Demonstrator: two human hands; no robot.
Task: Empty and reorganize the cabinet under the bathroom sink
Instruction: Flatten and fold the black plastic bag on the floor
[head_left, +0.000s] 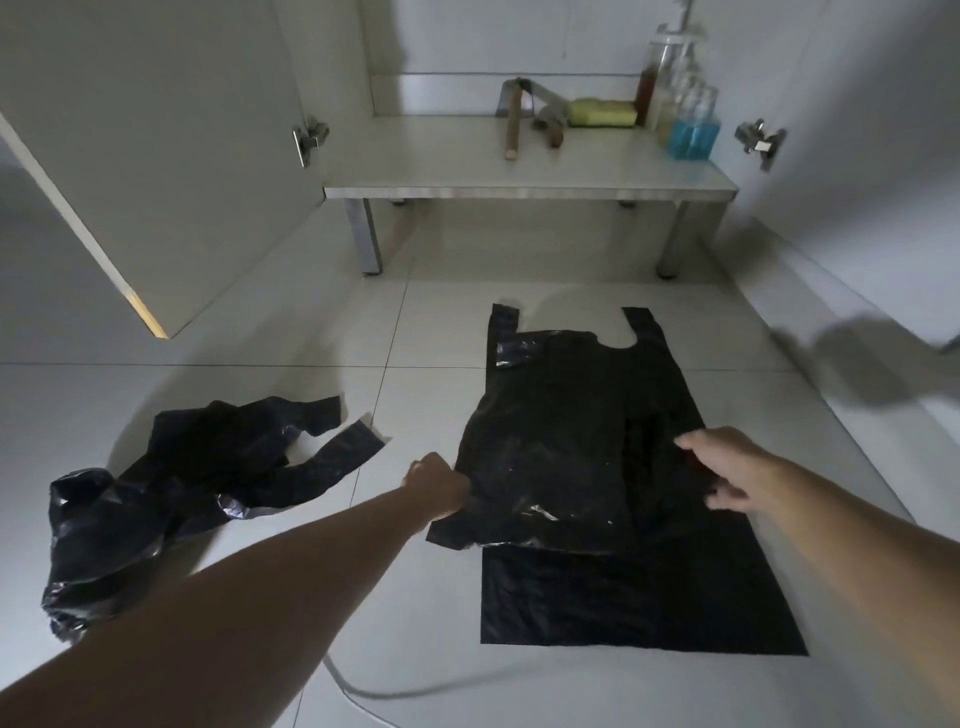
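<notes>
While the cabinet (530, 156) stands open with its shelf only partly cleared, the step in hand looks like flattening and folding bags on the floor (291, 322).

Largest first: 2 flat bags lie stacked in front of the cabinet. The lower bag (639, 597) is spread smooth; the upper bag (550, 441) lies on it slightly skewed, handles pointing at the cabinet. A crumpled bag (171, 499) sits well apart to the left, not yet done.

To do it well, I'd square the upper bag's edges to the lower one, press air out toward the handles, then fold. Thin film slips and creases easily, so keep 1 hand anchoring.

Left hand (439, 486): arm extended, fingers curled, pinching the upper bag's left edge. Right hand (727, 467): fingers straight and spread, palm down on the bag's right side, gripping nothing.

On the shelf: bottles (685, 119), sponge (602, 111), a tool (524, 111).
</notes>
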